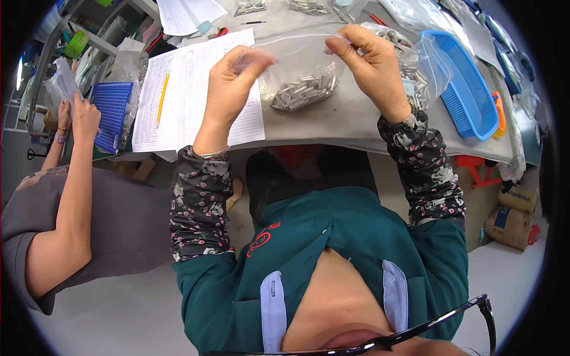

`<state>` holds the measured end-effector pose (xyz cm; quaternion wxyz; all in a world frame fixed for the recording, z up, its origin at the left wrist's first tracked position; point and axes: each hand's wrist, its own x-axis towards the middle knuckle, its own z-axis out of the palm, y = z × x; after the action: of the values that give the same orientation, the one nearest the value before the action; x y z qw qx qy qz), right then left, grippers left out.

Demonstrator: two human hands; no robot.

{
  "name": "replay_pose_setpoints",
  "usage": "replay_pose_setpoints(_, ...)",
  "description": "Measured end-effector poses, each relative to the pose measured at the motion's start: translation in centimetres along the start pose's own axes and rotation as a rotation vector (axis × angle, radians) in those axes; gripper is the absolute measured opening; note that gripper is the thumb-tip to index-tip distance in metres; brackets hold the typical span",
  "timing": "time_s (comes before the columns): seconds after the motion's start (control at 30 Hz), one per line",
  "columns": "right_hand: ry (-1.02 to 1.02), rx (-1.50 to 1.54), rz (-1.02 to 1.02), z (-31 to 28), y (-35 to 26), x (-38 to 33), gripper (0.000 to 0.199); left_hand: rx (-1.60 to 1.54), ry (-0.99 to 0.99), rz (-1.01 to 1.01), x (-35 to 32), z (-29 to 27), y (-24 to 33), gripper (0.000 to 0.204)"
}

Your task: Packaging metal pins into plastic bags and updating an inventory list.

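Observation:
A clear plastic zip bag (291, 58) is stretched between my two hands above the table edge. In its bottom lies a heap of small silvery metal pins (306, 92). My left hand (234, 80) pinches the bag's upper left corner; its fingertips are slightly blurred. At the upper right corner, my right hand (371, 65) grips the rim between thumb and forefinger. Under my left wrist lie printed paper sheets (196, 101), with a yellow pencil (162, 98) on them. Beside my right wrist sits another clear bag of metal parts (418, 89).
A blue plastic basket (457, 83) stands at the right edge with an orange object (499, 113) beside it. More bags of metal parts (309, 7) lie at the back. On the left, a co-worker's hands (83, 115) hold a plastic bag near a blue gridded tray (111, 113).

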<state>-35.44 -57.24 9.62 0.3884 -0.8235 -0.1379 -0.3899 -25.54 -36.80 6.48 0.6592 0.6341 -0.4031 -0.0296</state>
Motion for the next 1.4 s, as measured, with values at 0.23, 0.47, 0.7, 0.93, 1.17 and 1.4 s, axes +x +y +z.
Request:
replay_pose_setpoints(0.23,0.085,0.2,0.191,-1.5,0.3,-0.4,0.034,-0.145,0.077,0.044,1.8,1.8,1.8,0.031)
replay_pose_setpoints(0.47,0.15,0.348,0.445,-0.8,1.6,-1.4,0.039,-0.412,0.003,-0.017,1.4,3.2,-1.3,0.035)
replay_pose_setpoints(0.7,0.16,0.545,0.405,-0.6,1.6,-2.5,0.042,-0.082,0.027,-0.132,-2.1,3.4,-3.0,0.033)
replay_pose_setpoints(0.93,-0.044,0.431,0.548,0.0,4.0,-2.8,0.042,0.11,0.147,-0.06,1.6,4.4,-1.8,0.041)
replay_pose_setpoints(1.17,0.095,0.287,0.298,0.0,3.6,-2.0,0.042,0.195,0.253,0.083,2.2,4.6,-2.4,0.042)
replay_pose_setpoints(1.4,0.034,0.179,0.511,0.8,3.5,-8.0,0.045,0.274,0.2,-0.177,-3.4,6.7,-2.9,0.045)
